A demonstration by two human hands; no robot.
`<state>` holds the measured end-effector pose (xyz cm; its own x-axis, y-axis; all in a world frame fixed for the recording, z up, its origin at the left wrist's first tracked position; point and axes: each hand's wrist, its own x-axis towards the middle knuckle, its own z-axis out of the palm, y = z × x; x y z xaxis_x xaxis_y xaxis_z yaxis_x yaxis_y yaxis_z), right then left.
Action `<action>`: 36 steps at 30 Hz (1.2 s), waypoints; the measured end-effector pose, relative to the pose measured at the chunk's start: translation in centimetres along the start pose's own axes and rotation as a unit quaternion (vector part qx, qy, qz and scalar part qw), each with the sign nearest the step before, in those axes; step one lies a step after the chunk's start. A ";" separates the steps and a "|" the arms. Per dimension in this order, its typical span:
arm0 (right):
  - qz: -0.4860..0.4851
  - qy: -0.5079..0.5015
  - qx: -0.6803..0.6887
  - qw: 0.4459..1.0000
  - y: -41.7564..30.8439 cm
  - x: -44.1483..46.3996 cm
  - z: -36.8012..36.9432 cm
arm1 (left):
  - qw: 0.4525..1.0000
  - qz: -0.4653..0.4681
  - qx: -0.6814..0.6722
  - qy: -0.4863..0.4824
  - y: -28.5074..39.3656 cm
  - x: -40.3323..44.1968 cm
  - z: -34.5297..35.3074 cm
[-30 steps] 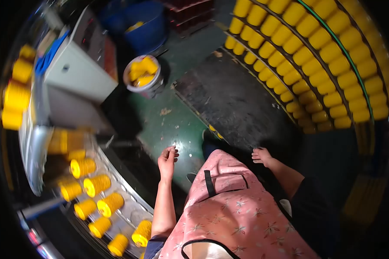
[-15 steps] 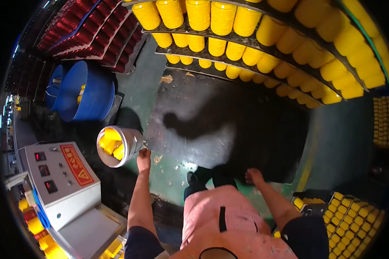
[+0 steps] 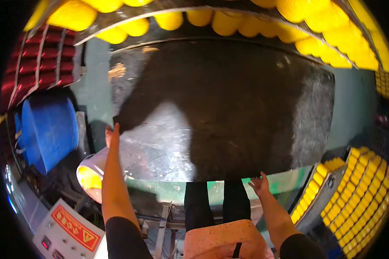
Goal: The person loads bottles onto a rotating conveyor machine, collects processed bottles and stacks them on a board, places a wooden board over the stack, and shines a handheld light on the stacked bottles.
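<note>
My left hand (image 3: 111, 134) reaches forward at the near left of a large dark board (image 3: 242, 112), its thumb and a finger apart and nothing visible in it. Under and beside the left forearm stands a pale bucket (image 3: 84, 169) with yellow pieces inside, partly covered by the arm. My right hand (image 3: 259, 185) hangs by the board's near edge, fingers spread, holding nothing. I wear an orange-pink apron (image 3: 227, 241). Shadows of my body and arm fall across the board.
Stacked yellow cylinders (image 3: 168, 20) line the far side, with more yellow stacks (image 3: 361, 203) at right. Red cylinders (image 3: 52, 54) and a blue drum (image 3: 49, 134) stand at left. A control box (image 3: 67, 228) with a warning label is at lower left.
My left hand has let go of the bucket's edge and moved forward. My right hand's fingers have spread. The view has shifted closer to the board and the yellow stack.
</note>
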<state>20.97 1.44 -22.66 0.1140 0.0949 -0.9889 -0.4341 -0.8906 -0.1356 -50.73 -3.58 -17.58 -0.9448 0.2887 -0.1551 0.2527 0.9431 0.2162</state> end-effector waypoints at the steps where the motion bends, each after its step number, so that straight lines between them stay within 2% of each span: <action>1: -0.010 -0.028 0.053 0.998 0.5 0.2 1.2 | 0.999 -0.033 -0.023 -0.037 1.0 0.3 0.1; 3: -0.040 -0.085 0.113 0.989 0.3 -1.3 4.0 | 0.993 0.009 -0.050 -0.104 1.0 2.1 0.8; 5: -0.040 -0.027 0.146 0.988 0.2 -2.2 4.7 | 0.984 -0.017 -0.111 -0.139 1.0 2.4 0.2; 7: -0.061 -0.015 0.157 0.986 -0.1 -3.3 3.4 | 0.975 -0.008 -0.161 -0.153 -2.0 4.8 0.0; 9: -0.075 -0.020 0.199 0.977 -0.5 -4.2 0.2 | 0.980 0.034 -0.080 -0.180 -5.2 7.6 -2.8; 10: -0.095 -0.032 0.159 0.982 -1.2 -6.2 -0.9 | 0.974 0.039 -0.171 -0.145 -1.4 4.3 -6.0; 11: -0.105 -0.026 0.176 0.979 -2.1 -8.3 -1.9 | 0.958 0.041 -0.261 -0.111 3.1 0.1 -10.0; 13: -0.131 0.072 0.153 0.977 -3.6 -12.7 -3.9 | 0.971 0.071 -0.221 -0.061 0.0 1.4 -14.3; 14: -0.125 0.050 0.151 0.979 -6.1 -17.1 -2.8 | 0.968 0.086 -0.225 -0.069 7.5 -5.8 -19.5; 15: -0.131 0.053 0.170 0.975 -7.7 -18.7 -2.7 | 0.955 -0.048 -0.289 -0.054 16.6 -13.2 -24.7; 17: -0.224 -0.039 0.150 0.962 -10.6 -21.5 -4.0 | 0.965 0.118 -0.232 -0.025 11.2 -9.7 -26.7; 19: -0.160 0.082 0.122 0.976 -12.8 -23.3 -6.0 | 0.965 0.186 -0.186 0.009 13.8 -13.8 -31.2; 21: -0.194 0.047 0.177 0.964 -16.1 -31.1 -3.2 | 0.952 0.235 -0.194 -0.011 18.7 -14.2 -32.6; 26: -0.212 -0.051 0.236 0.947 -15.6 -31.6 -7.3 | 0.916 0.333 -0.217 -0.050 30.1 -17.2 -34.8; 30: -0.238 -0.020 0.233 0.943 -15.2 -35.7 -10.5 | 0.890 0.383 -0.240 -0.064 35.5 -21.2 -37.0; 33: -0.266 -0.045 0.285 0.920 -14.7 -37.2 -13.8 | 0.864 0.424 -0.256 -0.085 40.1 -24.8 -38.2; 36: -0.277 -0.026 0.307 0.910 -14.3 -39.6 -18.5 | 0.834 0.466 -0.277 -0.104 44.4 -30.1 -39.2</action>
<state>39.23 2.22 19.53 0.4324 0.4886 -0.7579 -0.7419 -0.2849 -0.6069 -19.24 23.06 34.51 -0.3200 0.9306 0.1780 0.6679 0.0883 0.7390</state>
